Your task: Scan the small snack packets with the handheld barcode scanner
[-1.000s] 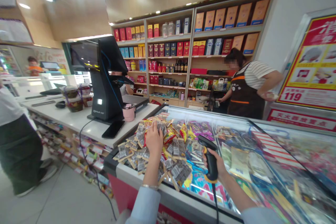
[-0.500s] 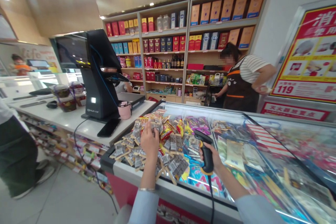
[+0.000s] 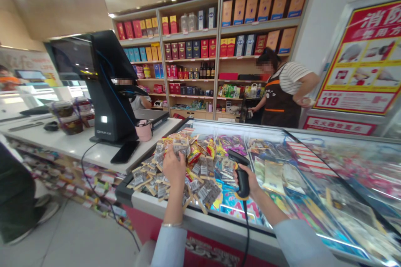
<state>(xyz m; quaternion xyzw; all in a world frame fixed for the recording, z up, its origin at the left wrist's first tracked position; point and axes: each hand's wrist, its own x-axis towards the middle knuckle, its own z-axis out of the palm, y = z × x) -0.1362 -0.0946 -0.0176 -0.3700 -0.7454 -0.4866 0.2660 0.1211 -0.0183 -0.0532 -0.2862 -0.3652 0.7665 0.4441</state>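
My left hand (image 3: 173,167) rests on a heaped pile of small foil snack packets (image 3: 203,167), its fingers pressed among them. I cannot tell whether it grips one. The pile lies on the glass-topped chest freezer (image 3: 200,212), near its front rim. My right hand (image 3: 250,183) is closed around the handle of a black and yellow barcode scanner (image 3: 242,177), whose head points at the colourful packets beside the pile. A black cord (image 3: 246,227) hangs from the scanner over the freezer's front edge.
To the left stands a white counter with a black till terminal (image 3: 108,96), a phone, a pink cup and lidded jars. Behind the freezer, a person in a striped shirt and apron (image 3: 282,96) stands before wooden shelves (image 3: 188,50) of boxed goods. A red poster (image 3: 357,58) hangs right.
The whole scene has shifted left and slightly up in the frame as my head turned. Both hands stay in the same positions over the packets, and the scanner remains in my right hand.
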